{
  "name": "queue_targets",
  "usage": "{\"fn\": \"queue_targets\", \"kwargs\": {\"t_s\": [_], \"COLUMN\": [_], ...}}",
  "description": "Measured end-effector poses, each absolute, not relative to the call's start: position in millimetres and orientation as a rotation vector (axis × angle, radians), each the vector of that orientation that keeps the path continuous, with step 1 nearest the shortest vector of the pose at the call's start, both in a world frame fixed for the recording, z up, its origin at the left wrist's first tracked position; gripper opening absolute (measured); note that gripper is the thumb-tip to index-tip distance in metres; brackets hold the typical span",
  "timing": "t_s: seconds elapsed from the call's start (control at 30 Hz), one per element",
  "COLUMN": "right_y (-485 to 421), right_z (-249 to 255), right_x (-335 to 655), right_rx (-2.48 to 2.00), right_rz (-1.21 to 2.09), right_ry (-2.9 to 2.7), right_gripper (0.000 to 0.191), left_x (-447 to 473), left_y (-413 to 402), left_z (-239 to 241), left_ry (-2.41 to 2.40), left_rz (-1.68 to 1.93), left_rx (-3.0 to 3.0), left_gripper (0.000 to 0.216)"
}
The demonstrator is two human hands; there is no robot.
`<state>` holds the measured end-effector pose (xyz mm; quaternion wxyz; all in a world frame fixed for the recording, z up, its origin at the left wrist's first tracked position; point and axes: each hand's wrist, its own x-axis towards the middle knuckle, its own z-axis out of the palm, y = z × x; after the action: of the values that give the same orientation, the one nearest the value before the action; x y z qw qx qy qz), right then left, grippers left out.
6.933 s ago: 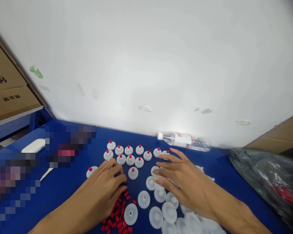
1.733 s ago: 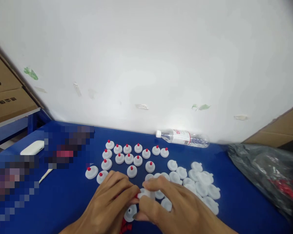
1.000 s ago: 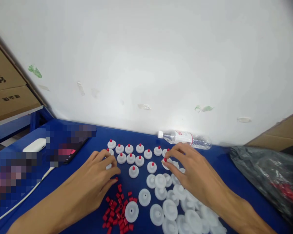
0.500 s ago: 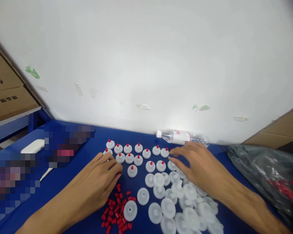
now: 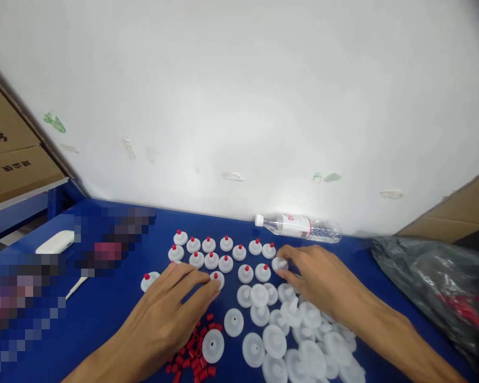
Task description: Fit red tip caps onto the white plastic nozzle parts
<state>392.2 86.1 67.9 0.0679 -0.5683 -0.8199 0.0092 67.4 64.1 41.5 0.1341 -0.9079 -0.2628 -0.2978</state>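
My right hand [image 5: 303, 268] has thumb and fingers closed round the rim of a white disc-shaped lid [image 5: 279, 264] with a bare spout. My left hand [image 5: 175, 306] is curled above the loose red caps [image 5: 191, 348]. Its fingertips are beside a white lid with a red tip [image 5: 217, 281], and what they pinch, if anything, is hidden. Several white lids with red tips [image 5: 226, 243] stand in loose rows beyond my hands; another capped lid [image 5: 149, 281] lies left of my left hand. Bare white lids [image 5: 311, 356] are heaped below my right hand.
A clear plastic bottle [image 5: 297, 226] lies against the white wall [image 5: 239, 106]. On the right is a dark plastic bag [image 5: 423, 276] with red pieces inside. A white case [image 5: 56, 242] and blurred-out items sit at the left, near cardboard boxes [image 5: 16, 159].
My left hand has moved right, toward the nearest red-tipped lid. My right hand has lowered slightly and closed on a bare white lid.
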Motion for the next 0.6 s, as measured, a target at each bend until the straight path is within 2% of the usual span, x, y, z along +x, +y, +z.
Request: {"fn": "queue_targets", "kwargs": {"t_s": [0.17,0.37,0.6], "right_y": [75,58,45], "right_z": [82,87,81], "right_x": [387,362,338], "right_rx": [-1.573,-1.186,-0.956], "right_rz": [-0.011,0.085,0.101], "right_ry": [-2.421,-2.47,-2.475], "right_gripper": [0.033,0.025,0.029], "left_x": [68,79,82], "left_y": [61,53,51], "left_z": [40,40,40], "left_ry": [-0.819,-0.918,-0.855], "left_rz": [-0.912,-1.144,-1.151], "left_rx": [-2.632,-2.632,-2.664], "left_gripper": [0.035,0.022,0.021]}}
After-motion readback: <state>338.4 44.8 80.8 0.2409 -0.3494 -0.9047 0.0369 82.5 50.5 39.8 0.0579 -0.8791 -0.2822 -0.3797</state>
